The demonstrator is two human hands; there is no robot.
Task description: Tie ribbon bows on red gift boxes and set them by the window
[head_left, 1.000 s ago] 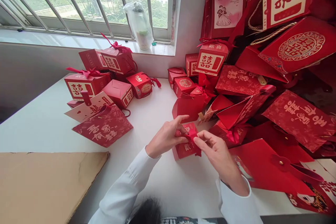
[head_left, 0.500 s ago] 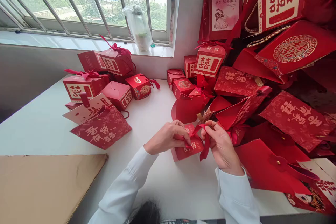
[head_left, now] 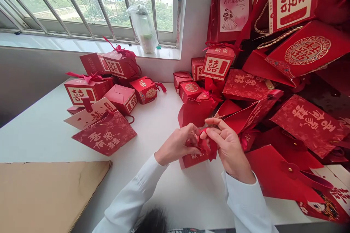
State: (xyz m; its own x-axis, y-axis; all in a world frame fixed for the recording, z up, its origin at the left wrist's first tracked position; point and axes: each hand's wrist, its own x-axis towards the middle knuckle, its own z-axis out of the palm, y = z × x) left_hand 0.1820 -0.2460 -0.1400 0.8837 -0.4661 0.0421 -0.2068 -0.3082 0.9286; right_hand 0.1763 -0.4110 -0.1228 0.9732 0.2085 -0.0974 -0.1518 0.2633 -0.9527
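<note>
Nearest us, white sleeves run in from the bottom of view. Our left hand has its fingers curled close on the red ribbon, pressing it against the top of the small red box. Our right hand pinches the ribbon narrowly between thumb and fingers; the hands partly hide the exact contact points. The box lies on the white table, near the middle, just short of the right-hand pile.

Risks: the ribbon looks slick, so a relaxed pinch could let it slip and slacken. Hard pulling could dent the thin card or skid the box. Just beyond sits an open red box, with red gift bags leaning on the right; a knuckle or elbow knocking them could start the pile sliding. Farther left, more ribboned red boxes sit below the window, well clear.
</note>
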